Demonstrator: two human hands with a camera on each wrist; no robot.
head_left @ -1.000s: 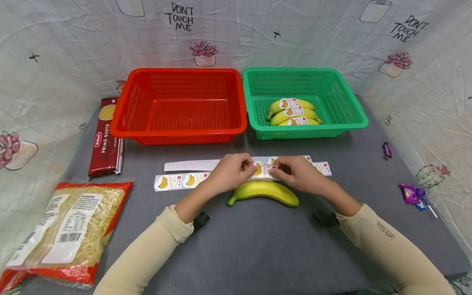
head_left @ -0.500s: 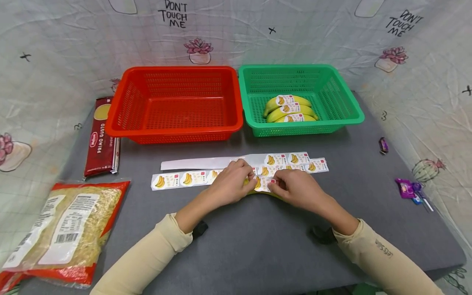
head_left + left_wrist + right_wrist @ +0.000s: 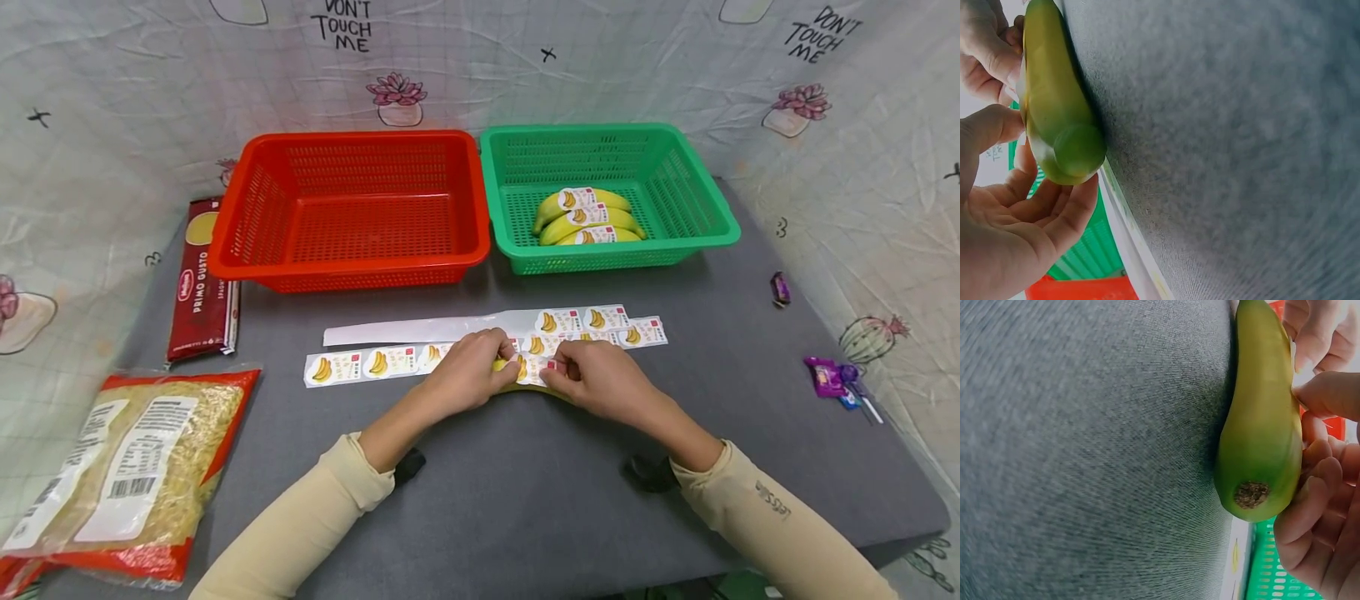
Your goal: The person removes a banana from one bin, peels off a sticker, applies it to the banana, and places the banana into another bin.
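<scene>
A smooth, curved yellow-green banana lay on the felt-like grey mat, in front of the glossy sticker strips. The left hand and right hand pinched a banana-printed sticker flat against its top. Half a second before, the hands sat slightly lower; they had since edged up. Three labelled bananas rested in the perforated green plastic basket.
</scene>
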